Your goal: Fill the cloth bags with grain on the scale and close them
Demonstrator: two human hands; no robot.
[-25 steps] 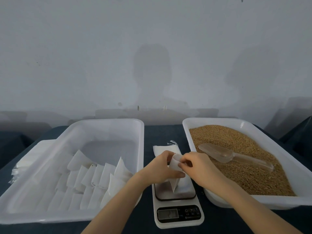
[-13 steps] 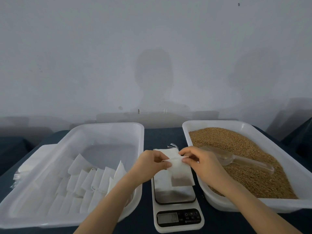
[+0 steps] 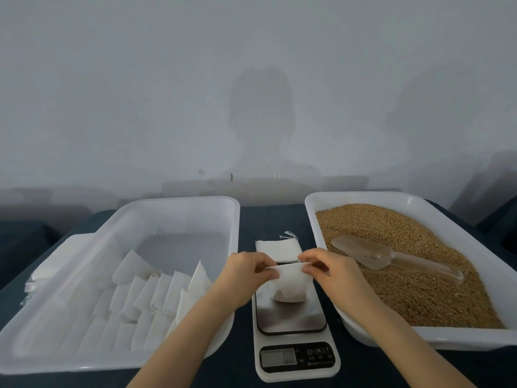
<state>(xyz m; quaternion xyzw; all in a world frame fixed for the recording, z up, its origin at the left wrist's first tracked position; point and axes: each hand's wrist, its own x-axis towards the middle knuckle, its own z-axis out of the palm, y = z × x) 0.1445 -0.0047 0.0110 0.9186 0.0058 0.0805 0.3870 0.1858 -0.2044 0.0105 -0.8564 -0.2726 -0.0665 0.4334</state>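
Item: small white cloth bag [image 3: 289,285], grain-darkened at the base, resting on the silver digital scale [image 3: 291,317]. Our left hand [image 3: 246,273] and right hand [image 3: 333,271] pinch opposite ends of its mouth, which runs left to right between our fingers [image 3: 269,275].

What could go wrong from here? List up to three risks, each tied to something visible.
1. The left hand and right hand only pinch the bag by its top edge; a slip could tip it and spill its contents onto the scale.
2. The bag seems to rest on the scale while held, so pulling may skew the weight.
3. The right forearm crosses the grain tray's near corner and might nudge it.
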